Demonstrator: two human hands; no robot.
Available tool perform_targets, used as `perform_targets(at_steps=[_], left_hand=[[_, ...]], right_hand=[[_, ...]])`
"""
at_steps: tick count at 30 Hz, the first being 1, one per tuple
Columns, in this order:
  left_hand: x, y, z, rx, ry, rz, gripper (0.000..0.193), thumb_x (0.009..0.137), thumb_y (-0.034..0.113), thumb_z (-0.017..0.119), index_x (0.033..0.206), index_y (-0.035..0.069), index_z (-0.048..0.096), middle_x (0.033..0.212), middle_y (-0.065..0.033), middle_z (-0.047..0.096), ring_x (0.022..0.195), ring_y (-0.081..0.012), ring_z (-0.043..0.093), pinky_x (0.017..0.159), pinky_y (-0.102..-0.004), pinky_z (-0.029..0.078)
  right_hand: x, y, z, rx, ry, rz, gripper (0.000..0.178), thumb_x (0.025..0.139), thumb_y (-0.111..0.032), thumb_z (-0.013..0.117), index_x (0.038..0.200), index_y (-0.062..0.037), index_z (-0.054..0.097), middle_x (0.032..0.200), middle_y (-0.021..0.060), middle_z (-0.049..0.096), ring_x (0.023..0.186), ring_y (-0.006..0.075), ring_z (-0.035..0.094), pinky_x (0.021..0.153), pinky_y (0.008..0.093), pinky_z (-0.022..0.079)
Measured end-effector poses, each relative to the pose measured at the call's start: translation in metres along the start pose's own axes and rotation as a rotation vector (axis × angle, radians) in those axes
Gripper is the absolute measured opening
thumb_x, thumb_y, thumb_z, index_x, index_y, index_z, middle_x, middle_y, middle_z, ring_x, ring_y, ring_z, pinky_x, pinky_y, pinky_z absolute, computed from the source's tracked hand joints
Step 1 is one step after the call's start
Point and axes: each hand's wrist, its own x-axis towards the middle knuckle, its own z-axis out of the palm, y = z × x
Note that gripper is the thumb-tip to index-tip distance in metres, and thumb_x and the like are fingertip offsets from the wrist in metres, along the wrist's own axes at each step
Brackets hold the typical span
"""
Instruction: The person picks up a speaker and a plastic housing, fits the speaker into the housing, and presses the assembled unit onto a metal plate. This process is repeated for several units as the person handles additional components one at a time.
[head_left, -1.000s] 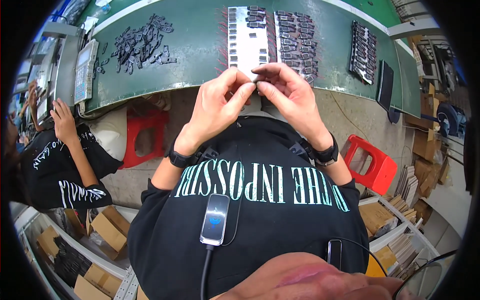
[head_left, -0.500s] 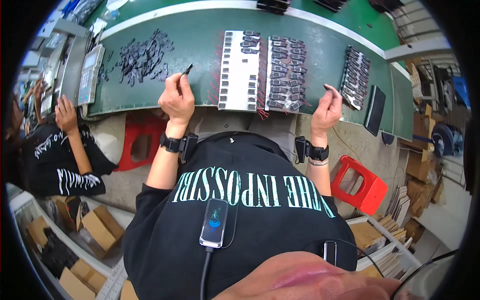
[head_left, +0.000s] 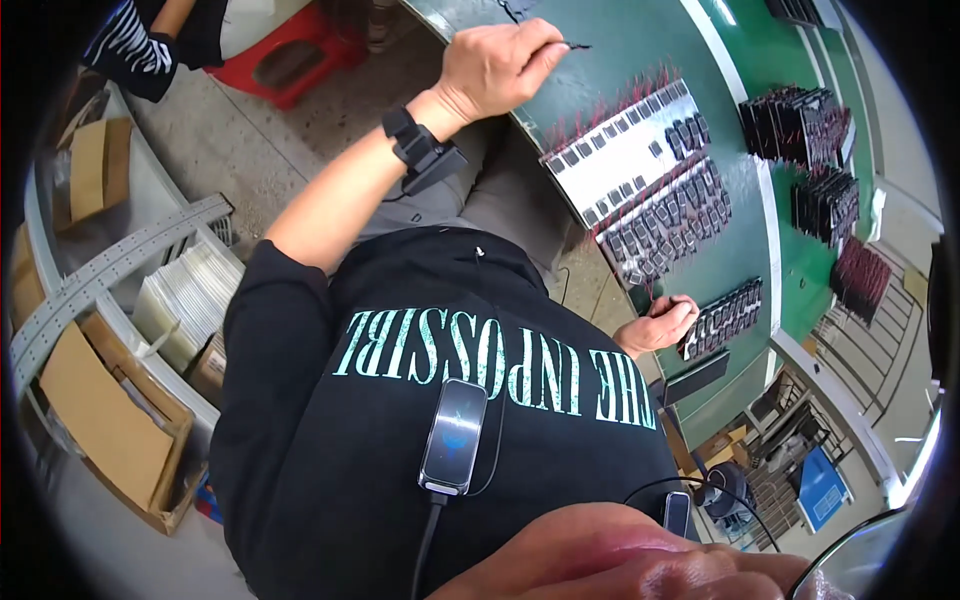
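Observation:
My left hand (head_left: 497,70) is raised over the near edge of the green table (head_left: 610,50). Thumb and forefinger pinch a slim black piece (head_left: 576,45), whose tip sticks out to the right. My right hand (head_left: 660,325) is closed at the table's near edge, beside a dark strip of small modules (head_left: 725,318). Its fingertips are pressed together, and whatever they hold is hidden. Between my hands lies a white board (head_left: 610,165) with small black modules along its edges and thin red wires. Alongside it, a second board carries dense rows of black modules (head_left: 665,220).
Stacks of black parts with red wires (head_left: 798,125) stand beyond the white table edge. A dark flat case (head_left: 697,378) lies near my right hand. A red stool (head_left: 290,62) is at the upper left. Cardboard boxes (head_left: 105,420) fill a shelf at the left.
The whole view has swung round, so the table now lies at the upper right. My left hand still pinches the black piece. My right hand is now next to the dark strip of modules.

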Motion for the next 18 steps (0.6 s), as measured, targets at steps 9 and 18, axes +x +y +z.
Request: perform_targets(at_steps=[9,18], left_hand=[[0.0,-0.009,0.002,-0.194,0.066,0.099,0.01,0.084,0.014,0.074,0.087,0.01,0.065,0.07,-0.0036,0.066,0.059,-0.0218,0.064,0.053,-0.0317,0.049],[0.008,-0.016,0.004,-0.306,-0.049,0.213,0.014,0.081,0.016,0.076,0.09,0.011,0.067,0.075,-0.001,0.067,0.061,-0.0184,0.062,0.056,-0.0298,0.049]], right_hand=[[0.006,0.014,0.001,-0.648,0.151,-0.29,0.032,0.1,-0.016,0.038,0.07,-0.0038,0.04,0.064,0.0064,0.035,0.055,0.0207,0.036,0.053,0.0351,0.03],[0.009,0.012,0.006,-0.438,0.264,-0.001,0.04,0.104,-0.022,0.042,0.068,-0.0063,0.041,0.06,0.0018,0.041,0.054,0.0115,0.036,0.052,0.0297,0.029]])
